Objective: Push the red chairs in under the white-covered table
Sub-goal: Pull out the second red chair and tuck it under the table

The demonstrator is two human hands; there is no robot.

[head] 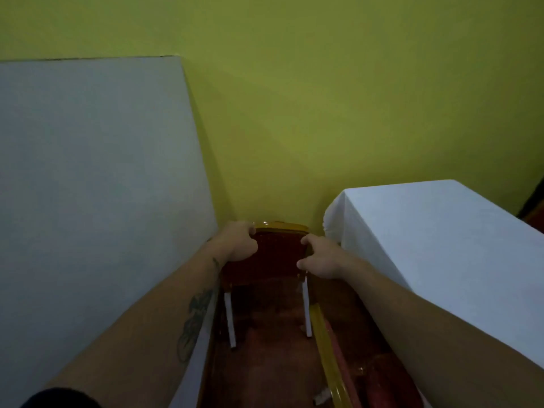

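A red chair [276,260] with a gold-trimmed backrest and white legs stands in the narrow gap between two white-covered tables, its back towards me. My left hand [240,242] grips the backrest's upper left corner. My right hand [319,259] holds the backrest's right edge, thumb pointing inwards. The nearer white-covered table [441,231] is on the right; another white-covered table [88,172] fills the left. A second red chair [338,357], gold-framed, shows partly at the bottom, beside the right table.
A yellow-green wall [323,113] closes the gap right behind the chair. Dark reddish floor [265,363] shows between the tables. A small pale scrap [322,396] lies on the floor near the bottom.
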